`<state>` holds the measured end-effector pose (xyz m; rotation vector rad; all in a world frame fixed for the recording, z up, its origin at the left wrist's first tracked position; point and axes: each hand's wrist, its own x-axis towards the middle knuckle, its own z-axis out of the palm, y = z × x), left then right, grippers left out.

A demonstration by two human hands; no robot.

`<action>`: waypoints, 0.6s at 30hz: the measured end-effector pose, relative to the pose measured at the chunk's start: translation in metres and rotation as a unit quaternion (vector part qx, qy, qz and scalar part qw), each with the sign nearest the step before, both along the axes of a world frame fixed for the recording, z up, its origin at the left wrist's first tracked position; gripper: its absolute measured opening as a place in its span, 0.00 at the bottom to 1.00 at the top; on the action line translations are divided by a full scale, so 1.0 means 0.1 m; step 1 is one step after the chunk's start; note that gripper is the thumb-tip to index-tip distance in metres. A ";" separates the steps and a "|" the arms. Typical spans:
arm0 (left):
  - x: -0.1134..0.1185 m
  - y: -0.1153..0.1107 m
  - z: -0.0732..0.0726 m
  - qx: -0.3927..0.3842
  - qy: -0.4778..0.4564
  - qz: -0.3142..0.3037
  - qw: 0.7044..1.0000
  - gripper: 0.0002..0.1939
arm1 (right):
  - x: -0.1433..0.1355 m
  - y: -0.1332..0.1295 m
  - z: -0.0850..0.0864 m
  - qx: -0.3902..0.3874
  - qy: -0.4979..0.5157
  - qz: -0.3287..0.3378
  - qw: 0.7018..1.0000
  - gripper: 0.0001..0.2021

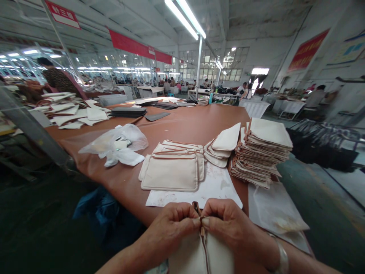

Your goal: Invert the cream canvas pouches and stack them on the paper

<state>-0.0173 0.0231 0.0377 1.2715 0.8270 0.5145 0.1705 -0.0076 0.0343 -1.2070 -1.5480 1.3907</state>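
My left hand (pixel 173 224) and my right hand (pixel 228 224) meet at the bottom centre, each pinching one side of the brown-edged top of a cream fabric piece (pixel 218 255). A brown strip runs down the middle of this piece, between my thumbs. Just beyond my hands, a low pile of cream pieces with brown edging (pixel 171 171) lies partly on a white sheet (pixel 188 198). To the right rises a tall stack of similar pieces (pixel 256 152), with a few loose ones (pixel 226 139) leaning beside it.
The brown-covered table (pixel 199 118) also bears a crumpled plastic bag (pixel 122 140), dark sheets (pixel 128 112) and a heap of cream pieces (pixel 74 110). A translucent sheet (pixel 276 209) hangs at the right edge. A person (pixel 58 78) is at the far left.
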 end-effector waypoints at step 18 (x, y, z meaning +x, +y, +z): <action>-0.05 -0.01 -0.02 -0.039 -0.011 -0.056 0.998 0.12 | 0.03 -0.12 0.00 0.382 -0.092 0.034 0.919 0.09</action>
